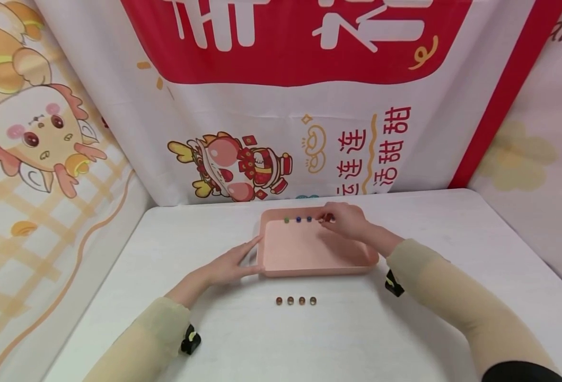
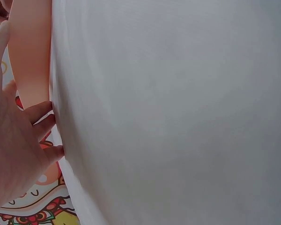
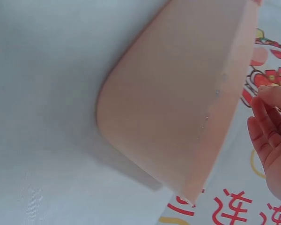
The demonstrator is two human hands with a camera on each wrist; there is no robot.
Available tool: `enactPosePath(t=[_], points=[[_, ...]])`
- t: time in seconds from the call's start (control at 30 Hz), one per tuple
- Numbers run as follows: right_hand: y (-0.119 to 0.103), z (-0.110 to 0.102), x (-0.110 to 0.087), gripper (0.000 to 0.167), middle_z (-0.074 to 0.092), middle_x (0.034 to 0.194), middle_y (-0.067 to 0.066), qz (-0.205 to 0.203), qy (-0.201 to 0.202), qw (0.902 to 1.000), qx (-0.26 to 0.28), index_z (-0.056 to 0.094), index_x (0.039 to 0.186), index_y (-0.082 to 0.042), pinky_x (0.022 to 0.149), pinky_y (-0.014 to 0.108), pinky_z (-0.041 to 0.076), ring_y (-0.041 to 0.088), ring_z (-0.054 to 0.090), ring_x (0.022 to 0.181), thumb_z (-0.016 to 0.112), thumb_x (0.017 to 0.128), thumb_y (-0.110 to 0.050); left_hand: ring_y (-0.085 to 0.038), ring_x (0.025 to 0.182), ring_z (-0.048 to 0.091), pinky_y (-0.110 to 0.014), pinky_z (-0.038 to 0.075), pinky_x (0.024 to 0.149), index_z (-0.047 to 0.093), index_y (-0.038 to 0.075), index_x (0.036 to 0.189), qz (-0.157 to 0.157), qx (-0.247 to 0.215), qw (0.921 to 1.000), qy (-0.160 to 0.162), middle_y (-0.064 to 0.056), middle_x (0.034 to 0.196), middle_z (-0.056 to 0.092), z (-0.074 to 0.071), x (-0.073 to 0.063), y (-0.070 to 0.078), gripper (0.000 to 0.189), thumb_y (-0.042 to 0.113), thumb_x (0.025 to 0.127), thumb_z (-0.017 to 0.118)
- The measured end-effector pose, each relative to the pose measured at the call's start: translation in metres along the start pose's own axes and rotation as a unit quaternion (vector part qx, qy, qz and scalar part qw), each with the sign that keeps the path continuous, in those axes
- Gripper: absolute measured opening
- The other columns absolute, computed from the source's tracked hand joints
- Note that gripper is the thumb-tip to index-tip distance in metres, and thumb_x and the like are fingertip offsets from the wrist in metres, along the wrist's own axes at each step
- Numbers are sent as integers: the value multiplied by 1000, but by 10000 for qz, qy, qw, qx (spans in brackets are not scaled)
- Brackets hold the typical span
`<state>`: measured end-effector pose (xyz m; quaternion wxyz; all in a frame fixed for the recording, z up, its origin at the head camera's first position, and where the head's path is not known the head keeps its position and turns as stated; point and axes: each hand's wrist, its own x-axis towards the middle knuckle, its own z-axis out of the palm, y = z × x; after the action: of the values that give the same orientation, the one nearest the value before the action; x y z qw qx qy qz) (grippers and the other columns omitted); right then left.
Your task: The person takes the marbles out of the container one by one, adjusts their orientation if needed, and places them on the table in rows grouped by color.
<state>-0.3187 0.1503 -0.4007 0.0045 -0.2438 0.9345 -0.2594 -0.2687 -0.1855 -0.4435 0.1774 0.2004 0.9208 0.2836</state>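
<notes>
A shallow pink tray (image 1: 305, 244) lies on the white table, its left wall touched by my left hand (image 1: 228, 265). The fingers and thumb of that hand are spread along the outer side and the front left corner. Over the tray's far right part reaches my right hand (image 1: 345, 220), its thumb and forefinger pinching at a dark reddish marble (image 1: 327, 217) that they partly hide. Left of those fingertips, along the back wall, sit a green marble (image 1: 287, 219), a dark blue marble (image 1: 298, 219) and another blue marble (image 1: 309, 218).
In front of the tray, a short row of brownish and clear marbles, one a reddish-brown marble (image 1: 279, 301), lies on the table (image 1: 214, 329). Behind the table hangs a printed cloth (image 1: 271, 106); patterned walls stand at both sides.
</notes>
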Motion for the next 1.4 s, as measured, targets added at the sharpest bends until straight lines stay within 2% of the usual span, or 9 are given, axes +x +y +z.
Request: enactPosePath(t=[0.2,0.37,0.5,0.63,0.7,0.87,1.13,1.4], points=[[-8,-12,-13,20,64,95,-2,-167,176,9981,574,72,108,-13,75,32,53,17,59,87,70,89,-6,-29,145,17,-55,18,114,13,33,157,85,7,10000,-10,-5,160,19,-1,-1,2,88,57,88,62],[-12,-17,-26,20,64,94,0,-315,288,9957,824,72,108,-11,71,31,53,18,57,85,70,89,-5,-29,145,17,-54,18,114,14,32,157,120,56,9999,18,-6,160,20,-1,-1,2,87,57,89,62],[-16,-20,-36,22,66,102,1,-451,340,9924,1091,72,107,-11,69,30,54,17,58,85,72,87,-3,-29,145,18,-55,19,114,14,33,157,127,72,9999,42,-6,160,20,-1,0,1,87,57,88,62],[-18,-21,-46,23,67,111,5,-804,437,9873,1300,73,106,-11,68,33,56,16,61,85,73,85,0,-30,145,18,-55,19,113,14,33,157,132,78,9999,44,-6,160,20,-1,1,0,88,57,88,62],[-18,-21,-53,22,68,109,5,-875,476,9858,1355,72,105,-11,67,33,57,16,61,84,73,85,-1,-31,145,18,-56,19,113,14,32,157,140,70,9999,51,-7,160,21,-1,1,0,87,57,88,62],[-19,-18,-71,20,67,99,0,-667,362,9854,1523,71,105,-12,67,29,56,15,61,83,73,86,-4,-31,145,18,-55,19,114,14,32,157,155,24,9999,41,-6,160,20,-1,1,0,87,56,89,62],[-27,-15,-99,21,66,97,-5,-497,266,9837,1709,71,104,-17,70,28,55,15,61,86,75,86,-8,-29,145,18,-53,19,114,13,32,157,163,99,9998,52,-6,160,20,0,0,1,87,56,89,62],[-32,-3,-117,21,66,94,-5,-531,141,9797,1926,71,103,-19,69,27,55,14,62,84,75,86,-7,-30,145,17,-55,18,114,13,33,157,145,84,9998,49,-6,160,20,-1,-1,1,86,54,90,62]])
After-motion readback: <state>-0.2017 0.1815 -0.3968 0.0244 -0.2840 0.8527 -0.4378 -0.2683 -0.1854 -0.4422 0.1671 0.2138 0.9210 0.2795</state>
